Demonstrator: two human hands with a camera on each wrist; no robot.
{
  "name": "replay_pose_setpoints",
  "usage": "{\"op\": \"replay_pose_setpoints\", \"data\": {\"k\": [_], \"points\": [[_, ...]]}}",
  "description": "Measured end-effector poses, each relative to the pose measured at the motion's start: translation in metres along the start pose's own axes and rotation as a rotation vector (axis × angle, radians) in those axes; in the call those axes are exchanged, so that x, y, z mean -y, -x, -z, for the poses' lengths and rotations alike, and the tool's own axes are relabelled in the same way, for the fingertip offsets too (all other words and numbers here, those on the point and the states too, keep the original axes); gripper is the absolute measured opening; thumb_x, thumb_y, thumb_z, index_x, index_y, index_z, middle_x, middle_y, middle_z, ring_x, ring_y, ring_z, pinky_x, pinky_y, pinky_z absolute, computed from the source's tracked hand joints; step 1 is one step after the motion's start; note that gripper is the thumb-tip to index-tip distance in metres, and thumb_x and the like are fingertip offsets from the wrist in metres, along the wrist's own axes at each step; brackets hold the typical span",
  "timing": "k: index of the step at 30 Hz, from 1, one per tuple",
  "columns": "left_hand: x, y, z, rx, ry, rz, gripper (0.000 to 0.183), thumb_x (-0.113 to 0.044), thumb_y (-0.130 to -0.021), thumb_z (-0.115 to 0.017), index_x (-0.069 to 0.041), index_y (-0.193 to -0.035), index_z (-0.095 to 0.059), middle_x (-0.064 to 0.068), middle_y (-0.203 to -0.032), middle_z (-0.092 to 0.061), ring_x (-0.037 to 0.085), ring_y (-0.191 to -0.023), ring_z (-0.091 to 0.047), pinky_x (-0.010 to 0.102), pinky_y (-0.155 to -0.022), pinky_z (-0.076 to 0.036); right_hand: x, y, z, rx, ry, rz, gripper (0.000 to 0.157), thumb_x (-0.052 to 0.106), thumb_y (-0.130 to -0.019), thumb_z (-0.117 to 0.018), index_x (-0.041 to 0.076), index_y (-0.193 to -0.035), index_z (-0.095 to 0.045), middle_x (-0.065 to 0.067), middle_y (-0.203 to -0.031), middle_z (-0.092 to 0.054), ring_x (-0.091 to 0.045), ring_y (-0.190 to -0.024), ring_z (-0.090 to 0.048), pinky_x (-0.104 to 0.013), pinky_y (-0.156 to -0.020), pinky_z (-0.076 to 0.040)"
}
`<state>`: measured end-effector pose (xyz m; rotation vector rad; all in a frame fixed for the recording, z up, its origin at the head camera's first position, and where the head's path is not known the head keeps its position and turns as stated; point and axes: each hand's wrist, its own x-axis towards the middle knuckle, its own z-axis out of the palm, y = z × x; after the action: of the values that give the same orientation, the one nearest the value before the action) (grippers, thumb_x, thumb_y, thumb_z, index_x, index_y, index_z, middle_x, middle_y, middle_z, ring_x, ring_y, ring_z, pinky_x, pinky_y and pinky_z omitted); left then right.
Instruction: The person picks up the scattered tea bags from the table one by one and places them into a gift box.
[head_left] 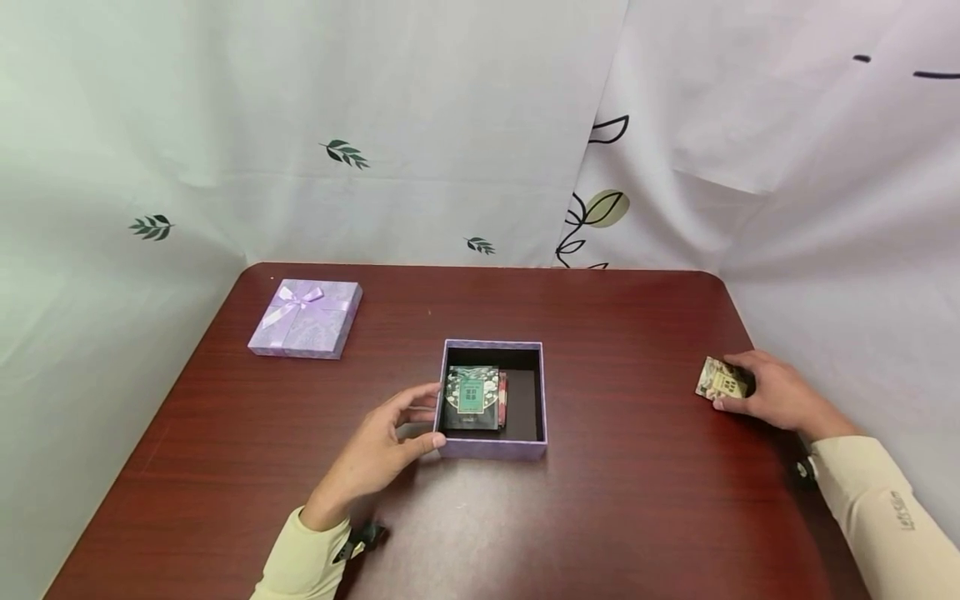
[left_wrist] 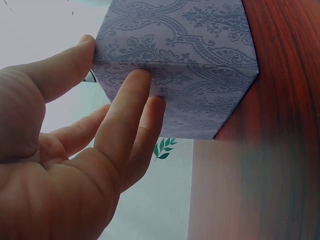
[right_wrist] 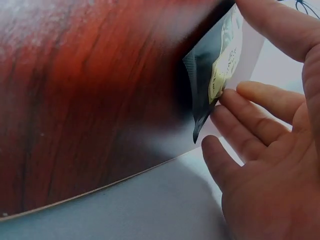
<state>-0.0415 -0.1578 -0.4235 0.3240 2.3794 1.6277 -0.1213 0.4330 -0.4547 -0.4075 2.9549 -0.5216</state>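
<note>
My left hand (head_left: 378,446) is at the left side of an open purple box (head_left: 492,448) with a dark inside. Its fingertips touch the patterned side wall (left_wrist: 200,95), and the thumb tip rests at the near left corner. Inside the box, toward its left, lies a dark sachet (head_left: 471,398) with a green label and white flower print, over a red-edged packet (head_left: 503,400). Far to the right, my right hand (head_left: 776,396) pinches a small flat sachet (head_left: 722,381) with a pale yellow label. Its dark back (right_wrist: 206,75) is tilted close over the table.
The purple lid (head_left: 307,321) with a ribbon bow lies at the back left of the dark red wooden table (head_left: 600,500). White curtains (head_left: 420,100) with leaf prints hang behind the table and along both sides.
</note>
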Motion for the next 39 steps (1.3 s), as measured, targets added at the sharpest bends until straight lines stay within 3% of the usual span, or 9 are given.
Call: {"op": "replay_pose_setpoints", "data": {"k": [22, 33, 39], "points": [[-0.001, 0.0, -0.001, -0.002, 0.006, -0.002, 0.069, -0.015, -0.091, -0.085, -0.008, -0.153, -0.053, 0.02, -0.138, -0.066, 0.037, -0.124, -0.068, 0.035, -0.097, -0.06, 0.01, -0.002, 0.002, 0.005, 0.049, 0.001, 0.086, 0.039, -0.079, -0.092, -0.015, -0.137, -0.06, -0.03, -0.121, -0.061, -0.045, -0.105, -0.063, -0.06, -0.089, -0.051], [-0.001, -0.001, -0.001, -0.002, 0.001, 0.0, 0.069, -0.015, -0.091, -0.085, -0.009, -0.153, -0.053, 0.02, -0.138, -0.066, 0.037, -0.124, -0.068, 0.032, -0.094, -0.06, 0.051, -0.007, 0.023, -0.109, 0.078, 0.11, 0.078, 0.033, -0.074, -0.095, -0.008, -0.134, -0.066, -0.016, -0.117, -0.063, -0.028, -0.098, -0.06, -0.044, -0.082, -0.048], [-0.001, -0.001, -0.001, -0.008, -0.01, 0.008, 0.069, -0.014, -0.091, -0.085, -0.009, -0.153, -0.054, 0.019, -0.137, -0.066, 0.035, -0.124, -0.068, 0.038, -0.096, -0.06, 0.084, -0.014, 0.035, -0.101, 0.09, 0.143, 0.079, 0.032, -0.072, -0.096, -0.004, -0.135, -0.066, -0.012, -0.12, -0.062, -0.031, -0.107, -0.06, -0.049, -0.089, -0.049]]}}
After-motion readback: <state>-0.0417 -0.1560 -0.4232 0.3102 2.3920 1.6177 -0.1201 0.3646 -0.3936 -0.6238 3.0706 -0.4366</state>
